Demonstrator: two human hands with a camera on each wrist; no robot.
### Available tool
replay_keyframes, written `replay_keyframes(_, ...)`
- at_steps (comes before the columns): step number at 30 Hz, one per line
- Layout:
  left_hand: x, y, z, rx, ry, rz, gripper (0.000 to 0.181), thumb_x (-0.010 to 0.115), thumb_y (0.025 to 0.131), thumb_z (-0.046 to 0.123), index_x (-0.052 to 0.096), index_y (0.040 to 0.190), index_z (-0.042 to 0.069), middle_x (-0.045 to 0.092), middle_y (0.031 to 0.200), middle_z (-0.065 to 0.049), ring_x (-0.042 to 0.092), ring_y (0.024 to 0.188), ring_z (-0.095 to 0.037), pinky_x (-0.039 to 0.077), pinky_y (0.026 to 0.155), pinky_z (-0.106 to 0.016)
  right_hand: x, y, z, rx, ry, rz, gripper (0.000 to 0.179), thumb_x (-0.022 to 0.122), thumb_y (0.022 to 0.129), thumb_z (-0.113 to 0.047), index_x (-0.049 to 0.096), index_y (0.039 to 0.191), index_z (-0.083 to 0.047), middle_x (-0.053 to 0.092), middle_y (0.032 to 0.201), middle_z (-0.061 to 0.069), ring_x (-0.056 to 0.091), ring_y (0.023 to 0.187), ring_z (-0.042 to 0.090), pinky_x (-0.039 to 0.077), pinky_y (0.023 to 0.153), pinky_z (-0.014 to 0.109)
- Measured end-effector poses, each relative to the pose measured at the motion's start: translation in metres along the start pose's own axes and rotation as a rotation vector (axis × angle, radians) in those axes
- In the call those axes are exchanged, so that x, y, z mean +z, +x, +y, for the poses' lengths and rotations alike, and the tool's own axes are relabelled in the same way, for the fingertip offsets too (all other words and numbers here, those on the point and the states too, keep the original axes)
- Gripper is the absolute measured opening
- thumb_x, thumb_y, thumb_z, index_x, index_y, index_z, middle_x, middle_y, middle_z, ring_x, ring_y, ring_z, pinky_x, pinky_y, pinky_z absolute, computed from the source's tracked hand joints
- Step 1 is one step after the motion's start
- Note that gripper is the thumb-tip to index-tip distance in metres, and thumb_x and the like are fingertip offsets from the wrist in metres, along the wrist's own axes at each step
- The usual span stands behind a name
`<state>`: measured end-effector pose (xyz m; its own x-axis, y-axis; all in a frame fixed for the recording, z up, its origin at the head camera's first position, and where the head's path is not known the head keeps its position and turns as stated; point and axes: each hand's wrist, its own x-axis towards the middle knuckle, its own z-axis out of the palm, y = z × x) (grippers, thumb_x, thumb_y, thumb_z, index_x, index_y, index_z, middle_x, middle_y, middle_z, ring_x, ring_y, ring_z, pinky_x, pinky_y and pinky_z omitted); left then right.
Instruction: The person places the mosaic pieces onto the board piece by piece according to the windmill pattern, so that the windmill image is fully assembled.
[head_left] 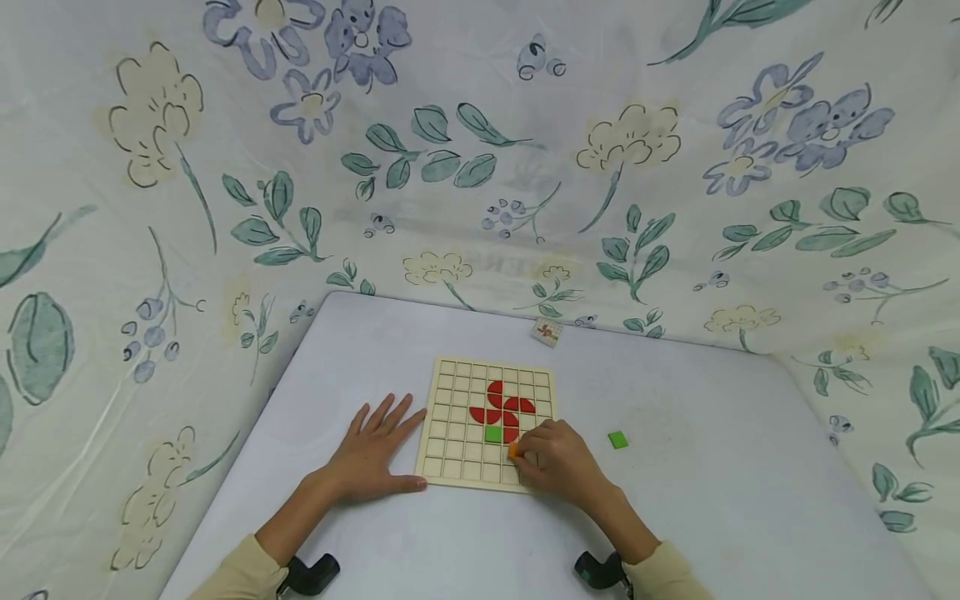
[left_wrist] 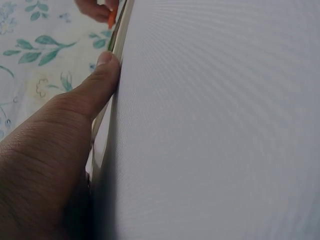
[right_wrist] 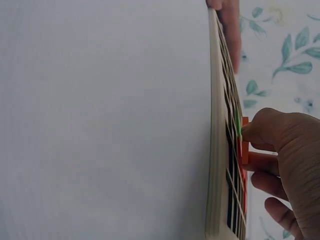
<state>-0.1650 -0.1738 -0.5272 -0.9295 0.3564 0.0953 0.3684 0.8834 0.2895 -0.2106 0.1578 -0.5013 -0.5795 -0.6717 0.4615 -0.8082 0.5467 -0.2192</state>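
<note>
A square wooden grid board (head_left: 453, 433) lies on the white table. Red quarter-round tiles (head_left: 495, 394) form a pinwheel near its middle, with a green square tile (head_left: 492, 433) set just below them. My right hand (head_left: 558, 462) pinches an orange tile (right_wrist: 245, 141) between thumb and fingers, over the board's lower right part. The hand hides some cells there. At the board's left edge my left hand (head_left: 371, 458) rests with fingers spread, its thumb (left_wrist: 102, 77) touching the board's side near the lower left corner.
A loose green tile (head_left: 617, 439) lies on the table right of the board. Behind the board, near the table's far edge, is a small printed card (head_left: 547, 332) with a red pattern. Floral cloth (head_left: 480, 242) hangs behind and beside the table.
</note>
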Motion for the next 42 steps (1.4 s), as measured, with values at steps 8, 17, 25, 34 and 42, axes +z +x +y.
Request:
replay_keyframes(8,-0.002,0.000,0.001,0.009,-0.004,0.015,0.108,0.051,0.073,0.086,0.035,0.154,0.016,0.021,0.161,-0.012,0.011,0.148,-0.036,0.007,0.113,-0.063,0.011,0.007,-0.014,-0.083,-0.024,0.021,0.007,0.082,0.076,-0.018,0.078,0.081,-0.016,0.072,0.085,-0.008,0.060,0.080,0.011,0.045,0.071,0.029)
replay_keyframes(17,0.008,0.000,-0.002,0.019,-0.037,0.042,0.107,0.052,0.073,0.085,0.036,0.153,0.015,0.022,0.161,-0.013,0.009,0.148,-0.036,0.003,0.113,-0.061,0.015,0.017,-0.022,-0.196,-0.137,-0.007,0.007,0.082,0.076,-0.018,0.076,0.080,-0.016,0.070,0.083,-0.006,0.058,0.082,0.014,0.040,0.070,0.031)
replay_keyframes(25,0.005,0.000,-0.001,0.017,-0.020,0.040,0.107,0.053,0.073,0.085,0.036,0.153,0.016,0.023,0.161,-0.013,0.011,0.147,-0.037,0.005,0.113,-0.062,0.016,0.020,-0.021,-0.141,-0.156,-0.052,0.007,0.081,0.079,-0.020,0.079,0.084,-0.016,0.068,0.085,-0.006,0.053,0.083,0.014,0.036,0.068,0.029)
replay_keyframes(34,0.001,0.002,0.000,-0.001,0.017,0.002,0.110,0.046,0.073,0.089,0.032,0.156,0.018,0.018,0.162,-0.010,0.007,0.148,-0.036,0.005,0.114,-0.062,0.016,0.019,-0.021,-0.071,-0.108,-0.025,0.004,0.082,0.080,-0.017,0.079,0.082,-0.018,0.066,0.080,-0.008,0.049,0.073,0.012,0.035,0.063,0.028)
replay_keyframes(42,0.000,0.001,0.002,-0.004,0.010,-0.008,0.109,0.046,0.073,0.089,0.032,0.155,0.018,0.019,0.162,-0.011,0.008,0.148,-0.036,0.006,0.114,-0.062,0.007,0.004,-0.015,-0.004,-0.097,0.001,0.009,0.083,0.079,-0.019,0.078,0.085,-0.018,0.069,0.083,-0.009,0.052,0.076,0.011,0.036,0.063,0.028)
